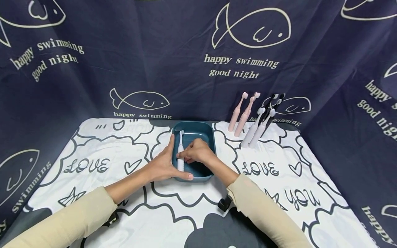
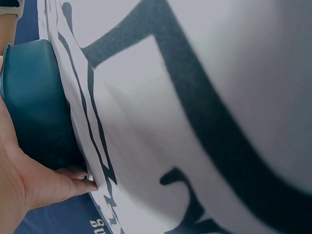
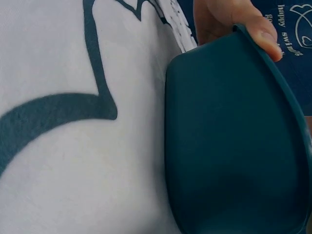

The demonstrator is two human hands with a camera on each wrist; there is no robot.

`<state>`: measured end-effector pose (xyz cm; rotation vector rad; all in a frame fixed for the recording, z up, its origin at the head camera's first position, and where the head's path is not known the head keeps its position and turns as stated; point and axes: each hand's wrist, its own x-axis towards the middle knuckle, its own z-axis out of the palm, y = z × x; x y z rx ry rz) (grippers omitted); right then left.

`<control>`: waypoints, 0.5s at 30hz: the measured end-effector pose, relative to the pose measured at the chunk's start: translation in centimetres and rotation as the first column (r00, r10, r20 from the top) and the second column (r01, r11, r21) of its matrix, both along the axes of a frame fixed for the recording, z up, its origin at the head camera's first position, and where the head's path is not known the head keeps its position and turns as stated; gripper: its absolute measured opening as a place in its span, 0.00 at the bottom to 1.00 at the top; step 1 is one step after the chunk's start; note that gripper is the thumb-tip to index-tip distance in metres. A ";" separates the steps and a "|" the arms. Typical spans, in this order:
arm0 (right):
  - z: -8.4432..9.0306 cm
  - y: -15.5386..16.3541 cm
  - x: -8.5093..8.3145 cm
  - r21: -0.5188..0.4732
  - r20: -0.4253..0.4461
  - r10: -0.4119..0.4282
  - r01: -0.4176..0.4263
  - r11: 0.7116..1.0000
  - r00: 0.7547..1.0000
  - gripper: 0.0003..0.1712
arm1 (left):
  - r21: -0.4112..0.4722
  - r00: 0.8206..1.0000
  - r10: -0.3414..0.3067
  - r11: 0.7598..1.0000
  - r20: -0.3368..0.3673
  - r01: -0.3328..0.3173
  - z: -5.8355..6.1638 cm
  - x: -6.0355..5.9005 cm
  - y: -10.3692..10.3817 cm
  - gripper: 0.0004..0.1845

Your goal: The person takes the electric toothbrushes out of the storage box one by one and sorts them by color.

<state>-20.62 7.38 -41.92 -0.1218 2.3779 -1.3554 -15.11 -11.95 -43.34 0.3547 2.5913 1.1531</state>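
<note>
A deep teal rectangular box stands on the cloth in front of me. Inside it, along the left wall, lies a white electric toothbrush with its head toward the far end. My right hand reaches into the box and pinches the toothbrush's handle between thumb and fingers. At the box's left side, my left hand grips the wall, thumb over the near rim and fingers along the outside. The left wrist view shows that hand's fingers against the outer wall. In the right wrist view, my right hand's grip is hidden behind the box.
Right of the box, several electric toothbrushes stand upright: pink ones at the back left, white ones in front, black ones behind. A white patterned cloth covers the table. Dark blue printed curtains enclose the back and sides.
</note>
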 end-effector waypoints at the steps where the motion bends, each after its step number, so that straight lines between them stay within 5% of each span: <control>1: 0.0 -0.1 0.0 0.025 -0.012 -0.001 0.002 1.000 1.000 0.14 | -0.003 1.000 0.001 1.000 0.003 -0.001 0.0 0.0 0.0 0.93; 6: 0.1 -0.3 0.0 0.107 -0.050 0.011 -0.005 0.994 0.999 0.16 | -0.005 1.000 0.003 1.000 0.015 -0.002 0.0 -0.1 0.0 0.94; 15: -0.2 -0.2 0.1 0.011 -0.008 -0.029 0.029 1.000 1.000 0.11 | 0.046 1.000 -0.009 0.999 -0.027 0.010 -0.2 -0.1 0.0 0.95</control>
